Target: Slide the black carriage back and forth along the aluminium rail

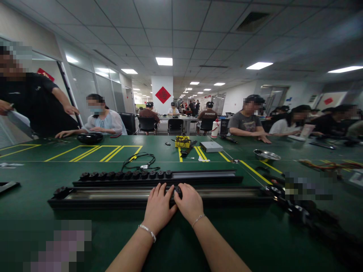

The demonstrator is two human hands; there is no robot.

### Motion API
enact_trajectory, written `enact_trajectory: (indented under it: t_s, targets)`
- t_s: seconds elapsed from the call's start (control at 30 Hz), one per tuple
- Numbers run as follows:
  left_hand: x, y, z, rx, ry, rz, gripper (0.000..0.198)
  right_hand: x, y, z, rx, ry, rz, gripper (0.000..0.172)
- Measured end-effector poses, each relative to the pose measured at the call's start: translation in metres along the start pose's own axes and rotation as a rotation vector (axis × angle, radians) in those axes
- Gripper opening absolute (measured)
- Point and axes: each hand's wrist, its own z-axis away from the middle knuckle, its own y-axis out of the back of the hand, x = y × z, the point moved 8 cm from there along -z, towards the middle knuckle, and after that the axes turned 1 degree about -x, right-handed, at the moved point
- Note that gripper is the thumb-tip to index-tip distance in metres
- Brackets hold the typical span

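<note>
Near me a long black rail (107, 194) with a shiny channel lies across the green table. My right hand (189, 202) is closed at the rail's middle, thumb and fingers pinching a small round black module (178, 190). Close against it, my left hand (159, 204) rests over the rail with fingers stretched and slightly spread. The fingertips of both hands hide part of the channel. At the rail's left end sits another round black module (60, 192). Just behind runs a second black rail (207, 175), its left part lined with several such modules (128, 174).
Beyond the rails lie a black cable (141, 161), a yellow device (182, 142), a grey box (211, 146) and a metal bowl (267, 154). Dark clutter (300, 207) fills the right side. Yellow tape (85, 153) marks the table. Several people sit around it; one stands left.
</note>
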Motion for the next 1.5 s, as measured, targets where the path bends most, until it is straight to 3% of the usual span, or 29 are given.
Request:
enact_trajectory:
  t_s: [1.5]
  targets:
    - [0.0013, 0.0008, -0.0008, -0.052, 0.024, 0.03, 0.059, 0.0055, 0.003, -0.0033, -0.032, -0.068, 0.035, 0.03]
